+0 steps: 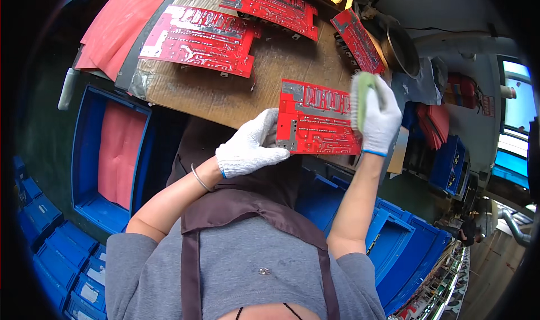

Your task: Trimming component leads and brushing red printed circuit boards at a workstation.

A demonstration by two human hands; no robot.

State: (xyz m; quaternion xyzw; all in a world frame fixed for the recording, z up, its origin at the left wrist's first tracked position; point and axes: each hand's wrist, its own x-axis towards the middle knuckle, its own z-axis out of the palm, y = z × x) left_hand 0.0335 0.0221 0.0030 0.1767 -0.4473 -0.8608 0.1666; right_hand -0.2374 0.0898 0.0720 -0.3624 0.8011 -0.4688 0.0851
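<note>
A red circuit board (320,130) with silvery solder tracks is held up in front of me, over the near edge of the wooden table. My left hand (253,145), in a white knit glove, grips the board's left edge with the thumb on its near corner. In my right hand (381,117), also gloved, is a green scrubbing brush (363,103) with pale bristles. Its bristles face the board's right edge, at or against it. The fingers behind the board are hidden.
Two more red boards (199,41) (273,7) lie at the back left of the wooden table (225,97). Another board (358,41) leans at the right, beside a round metal pan (402,50). A blue crate (79,168) with pink sheeting stands left; further blue crates (59,252) are stacked below.
</note>
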